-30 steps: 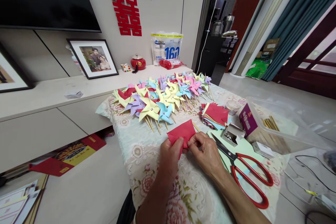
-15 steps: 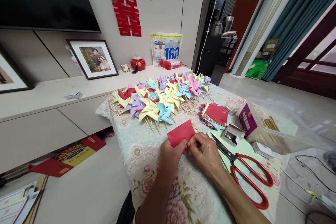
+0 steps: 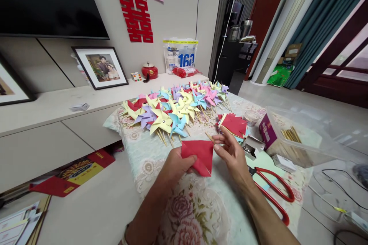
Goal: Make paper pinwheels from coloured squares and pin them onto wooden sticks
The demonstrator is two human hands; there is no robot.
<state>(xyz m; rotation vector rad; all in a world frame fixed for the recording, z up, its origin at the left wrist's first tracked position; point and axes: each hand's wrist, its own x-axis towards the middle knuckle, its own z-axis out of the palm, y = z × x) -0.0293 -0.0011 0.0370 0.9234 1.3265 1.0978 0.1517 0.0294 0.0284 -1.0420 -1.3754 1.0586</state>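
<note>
— Where's the red paper?
— Above the counter, pinched in the left hand.
— The right hand?
— Fingers loose beside the paper's edge, gripping nothing. Scissors lie near; pinwheels beyond.

Both my hands up over the table.
My left hand pinches shut; my right hand spreads its fingers loosely apart.
</note>
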